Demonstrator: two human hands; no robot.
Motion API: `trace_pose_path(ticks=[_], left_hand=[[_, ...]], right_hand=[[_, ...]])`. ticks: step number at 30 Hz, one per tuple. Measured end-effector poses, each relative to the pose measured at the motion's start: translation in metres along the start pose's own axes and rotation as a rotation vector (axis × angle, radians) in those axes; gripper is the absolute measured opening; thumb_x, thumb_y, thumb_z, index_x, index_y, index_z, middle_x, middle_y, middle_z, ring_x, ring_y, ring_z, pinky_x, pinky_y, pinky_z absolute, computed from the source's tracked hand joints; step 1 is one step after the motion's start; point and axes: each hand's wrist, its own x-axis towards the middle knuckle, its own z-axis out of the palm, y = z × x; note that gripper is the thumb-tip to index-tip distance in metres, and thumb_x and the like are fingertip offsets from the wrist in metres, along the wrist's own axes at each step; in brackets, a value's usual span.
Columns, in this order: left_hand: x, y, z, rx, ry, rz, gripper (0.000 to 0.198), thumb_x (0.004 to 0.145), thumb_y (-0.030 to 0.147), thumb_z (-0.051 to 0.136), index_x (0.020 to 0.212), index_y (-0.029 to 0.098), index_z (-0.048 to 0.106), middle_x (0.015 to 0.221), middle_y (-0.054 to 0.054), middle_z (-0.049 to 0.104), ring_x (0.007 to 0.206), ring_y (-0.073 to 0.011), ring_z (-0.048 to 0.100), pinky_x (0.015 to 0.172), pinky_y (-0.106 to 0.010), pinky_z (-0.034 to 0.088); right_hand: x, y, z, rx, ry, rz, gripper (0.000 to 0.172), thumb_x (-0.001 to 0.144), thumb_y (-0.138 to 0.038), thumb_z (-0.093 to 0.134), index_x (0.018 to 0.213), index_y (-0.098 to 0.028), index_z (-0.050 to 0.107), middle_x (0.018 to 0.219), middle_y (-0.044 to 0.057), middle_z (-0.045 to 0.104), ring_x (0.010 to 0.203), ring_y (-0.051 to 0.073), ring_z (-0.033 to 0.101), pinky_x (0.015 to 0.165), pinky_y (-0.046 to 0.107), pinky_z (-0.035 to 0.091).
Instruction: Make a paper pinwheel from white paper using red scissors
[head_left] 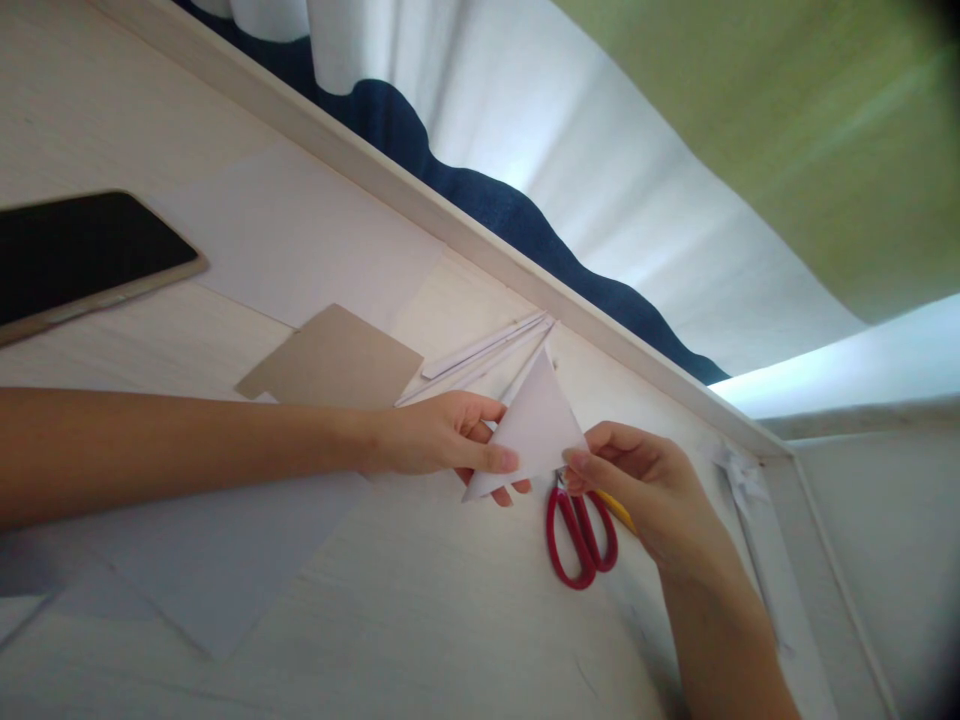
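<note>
A small white paper triangle (pixel 536 418), which looks folded, is held up between both hands above the table. My left hand (pixel 457 435) grips its left edge, thumb on the front face and fingers behind. At the lower right corner, my right hand (pixel 637 485) pinches the paper between thumb and fingers. Below the paper lie red-handled scissors (pixel 579 535), their blades hidden from view. Something yellow (pixel 616 510) shows partly beside the scissors, under my right hand. Behind the triangle are narrow folded white paper pieces (pixel 484 352).
A smartphone (pixel 90 255) lies at the left near a white sheet (pixel 300 235). A grey-brown card (pixel 337 355) sits behind my left forearm, with more white paper (pixel 225 570) in front. A raised ledge (pixel 480 255) runs along the table's back, below a curtain (pixel 525 130).
</note>
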Motion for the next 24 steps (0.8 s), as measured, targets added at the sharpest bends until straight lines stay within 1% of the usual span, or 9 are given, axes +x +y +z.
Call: trace_pose_path(ticks=[5, 7, 12, 15, 19, 21, 24], left_hand=[[0.000, 0.001, 0.001, 0.026, -0.010, -0.013, 0.030, 0.077, 0.024, 0.058, 0.104, 0.016, 0.049, 0.091, -0.007, 0.067, 0.067, -0.0128, 0.064, 0.052, -0.019, 0.043], [0.000, 0.003, 0.003, 0.053, -0.020, -0.015, 0.030, 0.077, 0.022, 0.057, 0.105, 0.016, 0.049, 0.088, -0.006, 0.067, 0.066, -0.0124, 0.064, 0.052, -0.018, 0.042], [-0.002, 0.006, 0.006, 0.095, -0.048, -0.043, 0.028, 0.075, 0.025, 0.058, 0.101, 0.015, 0.050, 0.085, -0.005, 0.067, 0.067, -0.0129, 0.063, 0.051, -0.018, 0.041], [-0.003, 0.007, 0.007, 0.082, -0.050, -0.062, 0.028, 0.073, 0.027, 0.060, 0.098, 0.016, 0.051, 0.082, -0.005, 0.066, 0.066, -0.0134, 0.063, 0.051, -0.019, 0.041], [-0.003, 0.007, 0.009, 0.133, -0.015, -0.081, 0.031, 0.066, 0.028, 0.067, 0.091, 0.015, 0.054, 0.084, -0.005, 0.066, 0.073, -0.0148, 0.062, 0.060, -0.022, 0.044], [-0.003, 0.006, 0.010, 0.170, -0.011, -0.079, 0.030, 0.064, 0.026, 0.068, 0.089, 0.015, 0.056, 0.086, -0.005, 0.066, 0.076, -0.0151, 0.061, 0.063, -0.023, 0.044], [-0.003, 0.003, 0.008, 0.187, -0.028, -0.079, 0.023, 0.066, 0.024, 0.067, 0.086, 0.016, 0.058, 0.080, -0.002, 0.066, 0.072, -0.0130, 0.061, 0.060, -0.021, 0.044]], right_hand=[[0.000, -0.003, 0.003, -0.022, -0.081, -0.004, 0.018, 0.066, -0.029, 0.066, 0.077, -0.016, 0.060, 0.068, 0.001, 0.062, 0.057, 0.009, 0.056, 0.052, 0.019, 0.046], [0.000, -0.004, 0.006, -0.035, -0.079, -0.004, 0.020, 0.068, -0.032, 0.065, 0.079, -0.016, 0.059, 0.070, 0.001, 0.062, 0.059, 0.010, 0.056, 0.053, 0.019, 0.047], [0.000, -0.003, 0.013, -0.070, -0.038, -0.010, 0.020, 0.069, -0.036, 0.063, 0.069, -0.016, 0.057, 0.061, 0.000, 0.059, 0.049, 0.008, 0.050, 0.044, 0.019, 0.042], [0.001, -0.001, 0.015, -0.040, -0.022, 0.009, 0.020, 0.068, -0.036, 0.063, 0.065, -0.017, 0.056, 0.057, -0.001, 0.059, 0.046, 0.009, 0.050, 0.042, 0.020, 0.040], [0.002, -0.001, 0.013, -0.001, 0.060, -0.024, 0.021, 0.064, -0.036, 0.067, 0.061, -0.017, 0.057, 0.053, -0.001, 0.058, 0.046, 0.010, 0.050, 0.041, 0.020, 0.039], [0.002, -0.001, 0.011, 0.015, 0.076, -0.039, 0.021, 0.063, -0.035, 0.068, 0.060, -0.017, 0.058, 0.051, -0.002, 0.058, 0.044, 0.009, 0.048, 0.039, 0.019, 0.036], [0.002, -0.001, 0.009, 0.049, 0.075, -0.043, 0.020, 0.062, -0.034, 0.069, 0.060, -0.017, 0.059, 0.052, -0.002, 0.058, 0.044, 0.008, 0.048, 0.039, 0.018, 0.035]])
